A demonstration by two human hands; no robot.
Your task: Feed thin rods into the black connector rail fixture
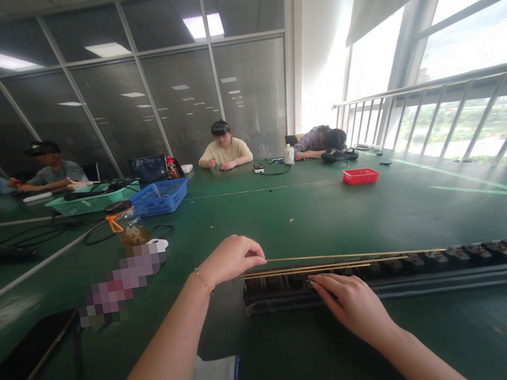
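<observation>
View from the head camera over a green work table (288, 223). The left hand (230, 258) is curled nearly closed, thumb and forefinger pinched on the near end of a thin rod (356, 255), pale and straw-coloured, which runs rightward and lies just above a long dark tray (441, 262) of small black parts set in a row. Two or three like rods (306, 269) lie along the tray's top at its left end; their exact number cannot be told at this size. The right hand (350, 300) lies flat and mostly open, fingers extended, fingertips (315, 282) touching the tray's near edge below the rods; it grips nothing.

Handling, by judgement: the pinched rod appears very light and slender, stiff enough to span the tray yet likely to flex or snap if bent, and prone to roll. A fingertip pinch near one end, as shown, steers it; a second support toward the middle would limit whip. The tray looks rigid and heavier, best steadied by pressing on its long edge.

Behind: a blue basket (160, 197), a green basket (94, 200), a small red tray (361, 176), a jar with an orange lid (123, 219), a dark phone (20, 365) at lower left, and other people seated at the far side.
</observation>
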